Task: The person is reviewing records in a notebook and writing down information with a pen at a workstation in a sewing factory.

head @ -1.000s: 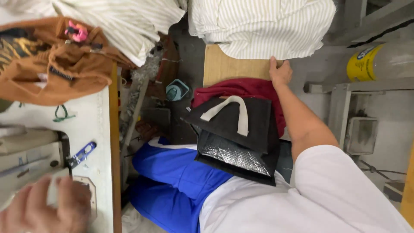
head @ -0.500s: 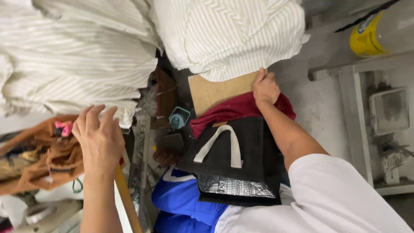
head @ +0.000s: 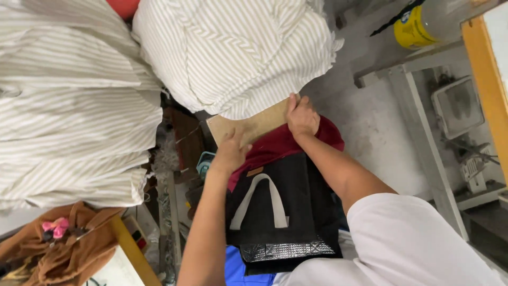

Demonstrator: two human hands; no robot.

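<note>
A flat brown cardboard sheet lies under a big bundle of white striped cloth. My left hand grips the sheet's near left corner. My right hand clasps its right end, up against the bundle. Just below my hands a dark red cloth lies on a black bag with a white handle and a silver quilted edge, which rests on my lap.
A second pile of striped cloth fills the left. Brown fabric with a pink item lies on a yellow-edged table at lower left. A yellow container stands on a grey frame at upper right. Grey concrete floor shows right of my arm.
My view has swung toward the striped bundles. My left hand came across from the table side and took hold of the cardboard's left corner. My right hand stayed on the cardboard's right end.
</note>
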